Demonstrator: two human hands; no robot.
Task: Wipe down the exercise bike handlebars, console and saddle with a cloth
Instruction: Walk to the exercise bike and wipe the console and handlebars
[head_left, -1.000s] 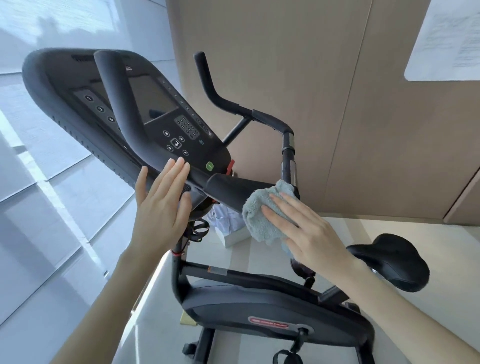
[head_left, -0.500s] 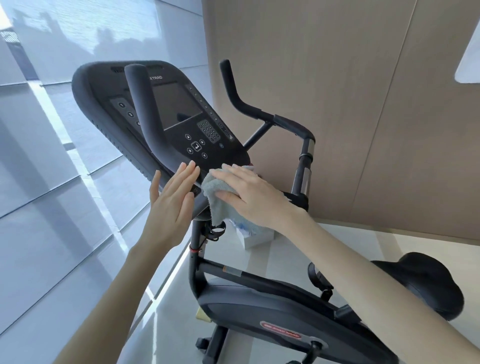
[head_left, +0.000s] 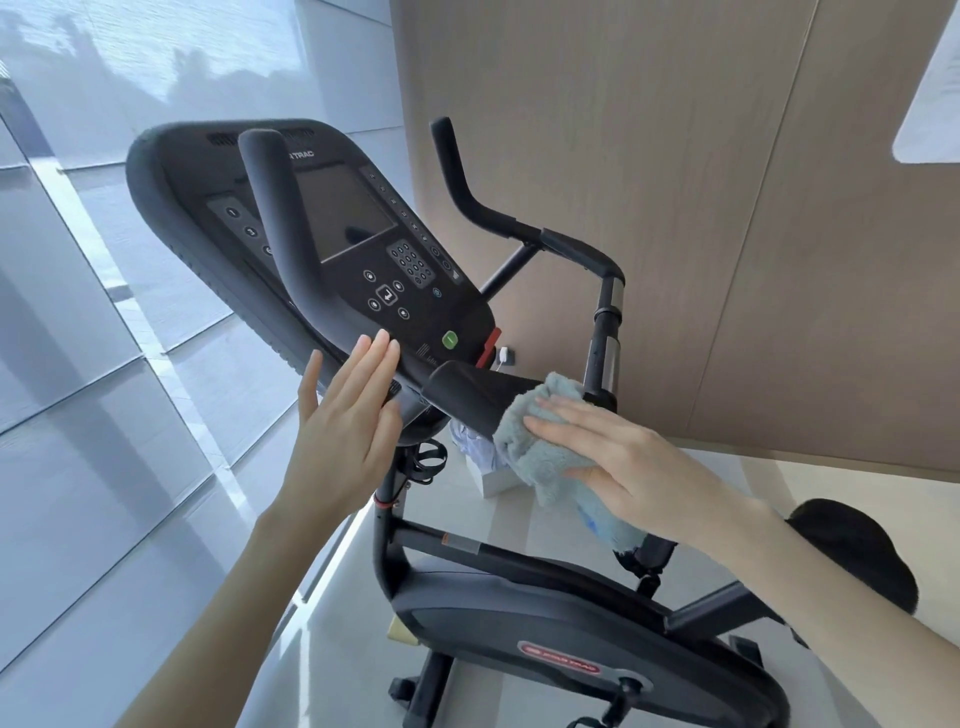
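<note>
A black exercise bike stands before me. Its console (head_left: 358, 244) with a dark screen and keypad tilts up at centre left. The near handlebar (head_left: 470, 392) runs across the middle, and the far handlebar (head_left: 493, 218) rises behind it. My right hand (head_left: 618, 462) presses a light blue-grey cloth (head_left: 540, 447) flat onto the near handlebar's padded right part. My left hand (head_left: 345, 426) is flat with fingers straight, its fingertips touching the bar below the console's lower edge. The black saddle (head_left: 857, 551) sits at lower right, partly hidden by my right forearm.
A wood-panelled wall (head_left: 727, 208) stands close behind the bike. Large windows with translucent blinds (head_left: 104, 415) fill the left side. A small white box (head_left: 498, 480) with crumpled material lies on the floor behind the bike. The bike's black drive housing (head_left: 571, 644) is below.
My right hand has slid the cloth rightwards along the near handlebar, away from the console's lower edge. My left hand has stayed flat at about the same place.
</note>
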